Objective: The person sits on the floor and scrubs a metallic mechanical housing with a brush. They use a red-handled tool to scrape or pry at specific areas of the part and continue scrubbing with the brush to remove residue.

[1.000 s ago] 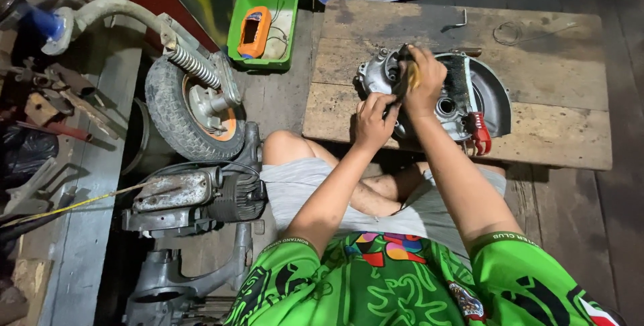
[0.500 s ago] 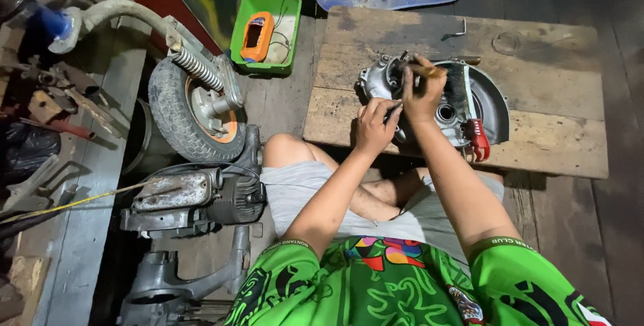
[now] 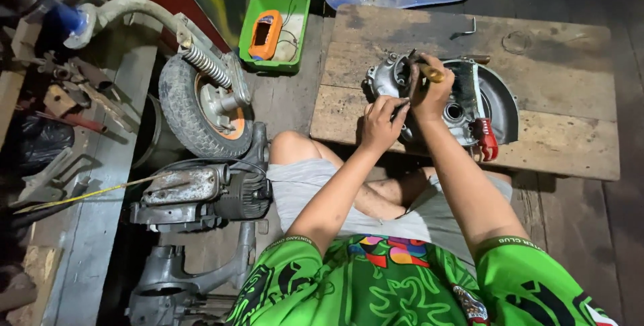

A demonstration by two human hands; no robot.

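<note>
1. Engine casing [image 3: 463, 101], grey cast metal, lies flat on the wooden board [image 3: 563, 98], near its front edge. Long axis runs left to right: small round housing at left, large open circular bowl at right.
2. Right hand [image 3: 429, 91] is closed around a thin tool with a yellowish wooden handle [image 3: 433, 73]; the dark shaft points left and away, into the small housing.
3. Left hand [image 3: 381, 123] is curled at the casing's near-left edge, fingers pinched on a small dark item; probably a thin rod, too small to tell.
4. Black-bristled brush with red handle [image 3: 484, 137] lies across the bowl, handle toward the person.
5. Board surface is rough and stained.
</note>
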